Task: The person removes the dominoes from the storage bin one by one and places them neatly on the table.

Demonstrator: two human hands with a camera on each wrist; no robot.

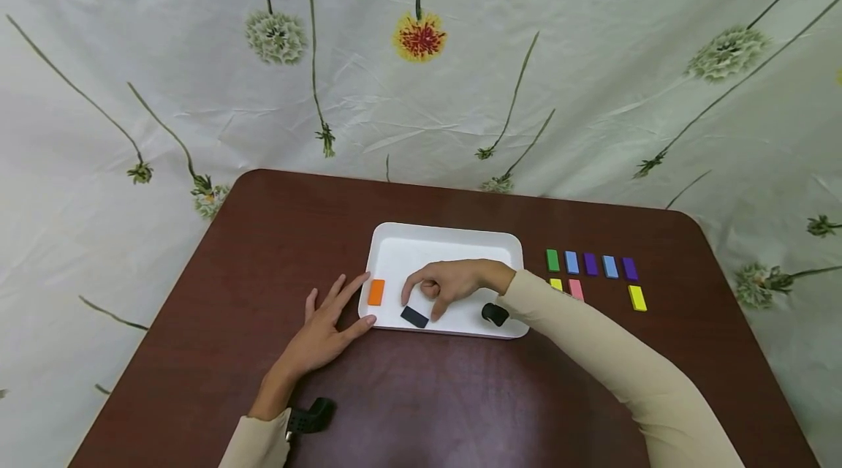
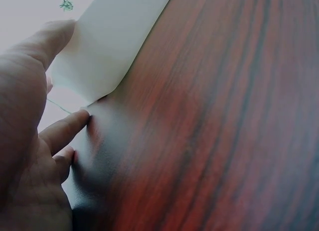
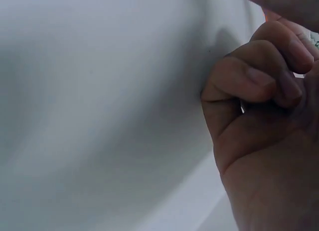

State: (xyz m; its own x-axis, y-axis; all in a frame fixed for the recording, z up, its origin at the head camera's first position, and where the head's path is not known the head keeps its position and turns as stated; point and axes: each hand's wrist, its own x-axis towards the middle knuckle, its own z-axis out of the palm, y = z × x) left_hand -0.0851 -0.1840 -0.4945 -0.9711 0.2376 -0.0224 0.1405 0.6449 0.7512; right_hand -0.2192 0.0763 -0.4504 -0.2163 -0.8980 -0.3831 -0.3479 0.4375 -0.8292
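Note:
A white tray lies on the table with an orange block flat near its left end. Close to the tray's front wall, a black block lies at a slant. My right hand reaches in from the right and pinches the black block between index finger and thumb at its two ends. Its other fingers are curled into the palm, as the right wrist view shows. My left hand has its fingers spread, with index finger and thumb touching the tray's left rim, also seen in the left wrist view.
Right of the tray, small blocks stand in two rows: green, blue, purple, pink and yellow among them. My right sleeve crosses near them. Behind the dark table hangs a flowered cloth.

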